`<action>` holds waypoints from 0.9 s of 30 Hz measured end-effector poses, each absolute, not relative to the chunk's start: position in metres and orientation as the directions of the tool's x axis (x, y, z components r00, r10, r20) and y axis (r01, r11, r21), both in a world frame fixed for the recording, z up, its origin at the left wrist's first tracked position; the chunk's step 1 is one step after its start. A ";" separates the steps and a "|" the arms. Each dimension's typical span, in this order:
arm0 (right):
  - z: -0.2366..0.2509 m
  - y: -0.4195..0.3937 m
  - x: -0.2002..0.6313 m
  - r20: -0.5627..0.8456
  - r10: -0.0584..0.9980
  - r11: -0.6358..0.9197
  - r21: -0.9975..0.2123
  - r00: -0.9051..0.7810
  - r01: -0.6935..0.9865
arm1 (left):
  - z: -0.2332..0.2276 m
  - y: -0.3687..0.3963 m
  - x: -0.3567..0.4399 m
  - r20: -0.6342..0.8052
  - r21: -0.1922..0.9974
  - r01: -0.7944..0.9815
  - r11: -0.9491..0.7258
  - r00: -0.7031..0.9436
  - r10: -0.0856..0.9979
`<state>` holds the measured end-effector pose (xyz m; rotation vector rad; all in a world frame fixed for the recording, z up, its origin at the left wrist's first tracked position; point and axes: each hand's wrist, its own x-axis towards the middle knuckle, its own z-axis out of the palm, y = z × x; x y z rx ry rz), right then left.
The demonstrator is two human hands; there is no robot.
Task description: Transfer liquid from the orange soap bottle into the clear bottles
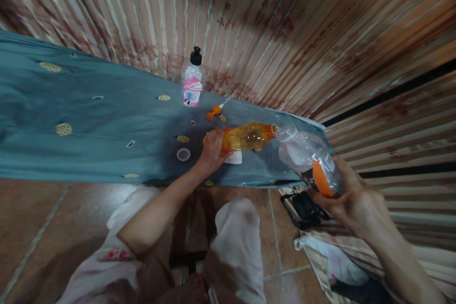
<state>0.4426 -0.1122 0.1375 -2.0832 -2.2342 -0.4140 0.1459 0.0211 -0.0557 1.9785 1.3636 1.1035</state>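
- Wide bare stretch of the teal cloth (89, 118) lies open to the left.
- Pump bottle (193, 80), orange cap (213, 114) and clear lid (183, 154) crowd the middle.

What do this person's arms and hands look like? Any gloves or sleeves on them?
No gloves: both the left hand and the right hand are bare, with no rings, watch or bracelets showing. Both forearms are uncovered as far as the picture shows, so no sleeve is visible on either arm.

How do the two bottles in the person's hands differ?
The orange bottle in the left hand looks amber throughout and lies sideways; the clear bottle in the right hand is see-through with an orange label band and tilts neck-up. Both are uncapped plastic, their mouths nearly meeting.
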 end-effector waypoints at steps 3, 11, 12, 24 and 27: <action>0.137 -0.112 0.443 0.231 0.969 0.049 0.150 -0.083 0.988 | -0.056 0.021 0.146 0.346 0.765 0.520 -0.381 0.168 0.923; 0.137 -0.113 0.444 0.231 0.968 0.064 0.149 -0.098 0.987 | -0.054 0.022 0.145 0.332 0.778 0.506 -0.373 0.173 0.927; 0.137 -0.113 0.444 0.234 0.967 0.067 0.149 -0.101 0.987 | -0.054 0.022 0.145 0.330 0.776 0.509 -0.372 0.174 0.928; 0.138 -0.113 0.442 0.223 0.971 0.053 0.140 -0.084 0.989 | -0.057 0.022 0.147 0.338 0.763 0.527 -0.375 0.169 0.926; 0.138 -0.113 0.443 0.233 0.968 0.061 0.153 -0.096 0.986 | -0.056 0.022 0.147 0.340 0.761 0.528 -0.375 0.168 0.925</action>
